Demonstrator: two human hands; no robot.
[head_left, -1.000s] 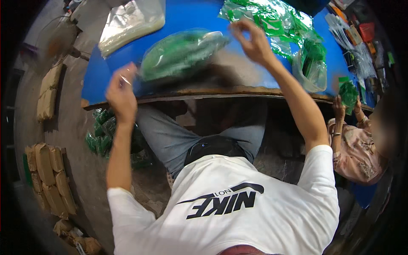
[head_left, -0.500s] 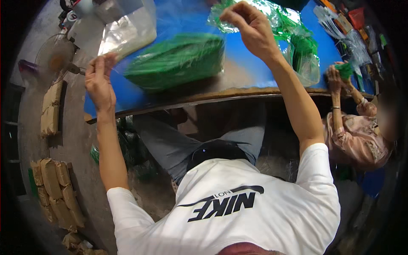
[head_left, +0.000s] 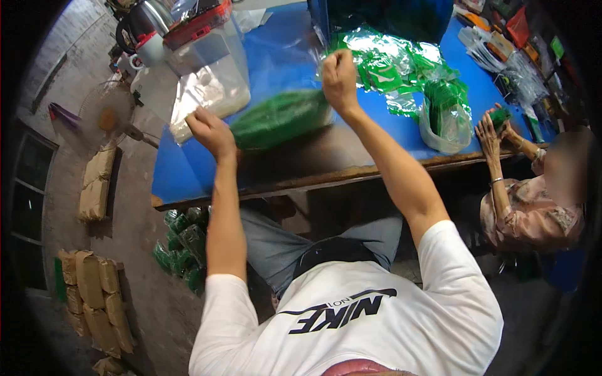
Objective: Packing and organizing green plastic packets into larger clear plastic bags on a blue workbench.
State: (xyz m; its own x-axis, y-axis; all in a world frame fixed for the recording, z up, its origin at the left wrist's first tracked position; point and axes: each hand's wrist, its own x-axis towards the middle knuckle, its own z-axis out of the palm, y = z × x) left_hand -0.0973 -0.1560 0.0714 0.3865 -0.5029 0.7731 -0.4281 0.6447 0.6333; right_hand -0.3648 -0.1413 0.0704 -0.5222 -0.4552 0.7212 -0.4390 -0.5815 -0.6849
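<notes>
A stack of green packets in a clear plastic bag (head_left: pixel 281 120) is tilted and blurred by motion over the near edge of the blue table (head_left: pixel 188 178). My left hand (head_left: pixel 214 134) is closed at the bag's left end, its fingers bent inward. At the upper right end my right hand (head_left: pixel 339 83) is clenched in a fist, with clear film about it. Both hands appear to grip the bag's plastic; the exact hold of the fingers is hidden.
A clear bin (head_left: pixel 216 75) stands left, near a kettle (head_left: pixel 150 24) and white mug (head_left: pixel 149 51). Loose green packets (head_left: pixel 382 66) and a clear tub (head_left: pixel 444 135) lie right. A co-worker's hands (head_left: pixel 492 128) hold something green. Brown-wrapped packs (head_left: pixel 97 294) lie on the floor.
My left hand has moved right and down and my right hand left and down, so they are closer together. The right fingers have curled into a fist. The view has shifted too.
</notes>
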